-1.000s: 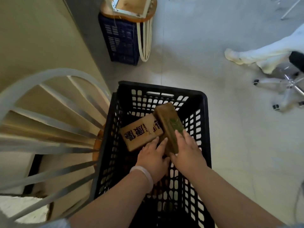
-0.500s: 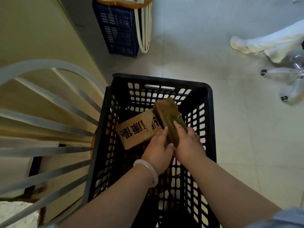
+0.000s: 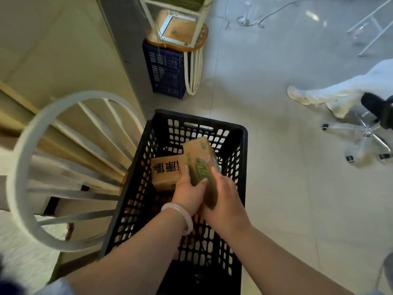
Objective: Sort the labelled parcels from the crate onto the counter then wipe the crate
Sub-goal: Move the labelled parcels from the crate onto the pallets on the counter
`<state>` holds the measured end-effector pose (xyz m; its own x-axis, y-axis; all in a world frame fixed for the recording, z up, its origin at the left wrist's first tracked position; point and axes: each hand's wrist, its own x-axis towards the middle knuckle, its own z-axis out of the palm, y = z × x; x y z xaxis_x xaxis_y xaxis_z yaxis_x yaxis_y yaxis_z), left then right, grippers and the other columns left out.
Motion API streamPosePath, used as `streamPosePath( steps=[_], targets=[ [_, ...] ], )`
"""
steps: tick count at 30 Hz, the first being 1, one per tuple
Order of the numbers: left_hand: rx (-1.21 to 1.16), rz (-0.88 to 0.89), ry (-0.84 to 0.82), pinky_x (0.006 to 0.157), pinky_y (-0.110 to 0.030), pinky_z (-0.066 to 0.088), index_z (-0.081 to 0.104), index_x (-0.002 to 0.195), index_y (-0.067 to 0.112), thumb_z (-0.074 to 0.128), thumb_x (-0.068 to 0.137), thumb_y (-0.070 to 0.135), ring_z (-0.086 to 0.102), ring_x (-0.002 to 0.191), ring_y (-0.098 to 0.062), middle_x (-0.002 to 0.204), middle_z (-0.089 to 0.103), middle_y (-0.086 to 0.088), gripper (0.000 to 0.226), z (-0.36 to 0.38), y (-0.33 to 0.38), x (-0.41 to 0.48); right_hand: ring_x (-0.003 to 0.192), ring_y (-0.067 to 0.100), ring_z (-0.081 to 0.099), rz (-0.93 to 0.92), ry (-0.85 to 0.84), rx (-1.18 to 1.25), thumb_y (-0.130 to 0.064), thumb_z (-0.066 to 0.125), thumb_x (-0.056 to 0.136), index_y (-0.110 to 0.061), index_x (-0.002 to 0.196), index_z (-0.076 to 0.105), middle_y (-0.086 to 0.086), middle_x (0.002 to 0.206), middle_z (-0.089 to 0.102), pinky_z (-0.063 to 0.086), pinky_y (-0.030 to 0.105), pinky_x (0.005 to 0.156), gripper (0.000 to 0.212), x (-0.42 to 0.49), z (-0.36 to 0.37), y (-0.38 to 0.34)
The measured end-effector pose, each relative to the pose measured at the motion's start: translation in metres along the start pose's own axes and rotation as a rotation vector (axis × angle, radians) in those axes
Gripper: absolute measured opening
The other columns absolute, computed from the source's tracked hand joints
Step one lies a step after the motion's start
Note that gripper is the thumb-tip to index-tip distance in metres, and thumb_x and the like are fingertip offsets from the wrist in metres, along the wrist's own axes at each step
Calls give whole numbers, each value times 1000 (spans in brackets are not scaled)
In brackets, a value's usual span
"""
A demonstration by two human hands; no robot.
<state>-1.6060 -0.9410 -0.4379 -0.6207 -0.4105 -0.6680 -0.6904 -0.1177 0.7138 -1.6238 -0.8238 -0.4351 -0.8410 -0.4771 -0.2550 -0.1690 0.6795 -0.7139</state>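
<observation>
Head view: cardboard parcel [image 3: 200, 165], latticed crate [image 3: 200, 117]

1 pale glossy bangle [image 3: 181, 214] sits behind the left hand [image 3: 188, 193]; light blue sleeves [image 3: 57, 287] edge both bare forearms.

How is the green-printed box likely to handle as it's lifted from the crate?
Probably stiff: the green-printed box shows straight edges between the left hand and right hand. Possibly hefty, as both grip it. Its face looks glossy, so perhaps slightly slippery.

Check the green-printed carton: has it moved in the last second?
Yes. The green-printed carton has lifted up and left, now overlapping the right end of the black-printed carton lying in the crate.
</observation>
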Motion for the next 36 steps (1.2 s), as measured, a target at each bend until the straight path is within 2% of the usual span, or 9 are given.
streamPosePath(
  steps=[4, 9, 11, 13, 17, 21, 27, 31, 36],
  targets=[
    [-53, 31, 89, 84, -36, 54, 13, 152, 43, 77, 77, 37, 47, 129, -28, 151, 33, -2, 99, -15, 2, -37, 144, 9, 28, -160, -66, 113, -15, 57, 91, -36, 152, 20, -7, 154, 27, 44, 36, 109, 74, -37, -14, -20],
    [-73, 120, 193, 97, -43, 48, 13, 152, 43, 82, 71, 36, 47, 122, -20, 137, 42, 6, 107, -27, 3, -83, 132, -1, 37, -285, -160, 49, -18, 48, 99, -35, 153, 19, -5, 154, 32, 38, 13, 103, 63, -61, -37, -28],
    [-137, 144, 221, 95, -38, 45, 19, 151, 40, 78, 78, 29, 48, 111, -17, 122, 45, 9, 95, -31, 5, -100, 134, 4, 37, -341, -147, 7, -24, 48, 100, -37, 151, 21, -5, 154, 30, 44, 22, 104, 59, -63, -49, -29],
    [-241, 138, 208, 99, -45, 47, 25, 147, 49, 81, 72, 40, 53, 112, -21, 126, 49, 5, 94, -38, 7, -117, 137, 11, 36, -351, -56, -33, -27, 52, 99, -35, 150, 25, -3, 154, 30, 48, 34, 105, 58, -63, -63, -32],
    [-483, 145, 158, 90, -49, 55, 40, 136, 57, 83, 50, 49, 66, 105, -30, 129, 59, -5, 97, -53, 7, -146, 147, 21, 20, -147, 67, -48, -43, 56, 95, -34, 155, 14, -1, 159, 20, 29, 47, 118, 73, -56, -89, -41],
    [-621, 224, 86, 92, -52, 54, 40, 140, 49, 73, 84, 26, 67, 105, -32, 124, 63, -7, 69, -59, 8, -175, 136, 27, 42, 101, -146, 316, -51, 53, 95, -40, 155, 10, -4, 149, 42, 38, 51, 111, 75, -60, -106, -58],
    [-359, 274, 171, 96, -40, 50, 15, 151, 46, 79, 79, 34, 60, 109, -23, 129, 56, 0, 97, -69, 11, -201, 130, 23, 48, 50, -176, 271, -46, 56, 96, -39, 154, 18, -6, 143, 48, 45, 48, 105, 69, -77, -110, -75],
    [-364, 266, 182, 88, -38, 55, 19, 151, 48, 85, 72, 37, 65, 104, -24, 129, 60, 0, 104, -85, 9, -208, 124, 22, 53, 25, -188, 273, -48, 60, 93, -39, 152, 21, -7, 141, 50, 47, 46, 103, 71, -81, -113, -86],
    [-322, 275, 61, 98, -49, 51, 35, 143, 53, 96, 50, 41, 67, 108, -27, 125, 66, 0, 111, -111, -3, -217, 106, 21, 65, 108, -300, 495, -54, 76, 76, -37, 144, 33, -6, 115, 70, 50, 55, 98, 83, -75, -113, -92]
  ],
)
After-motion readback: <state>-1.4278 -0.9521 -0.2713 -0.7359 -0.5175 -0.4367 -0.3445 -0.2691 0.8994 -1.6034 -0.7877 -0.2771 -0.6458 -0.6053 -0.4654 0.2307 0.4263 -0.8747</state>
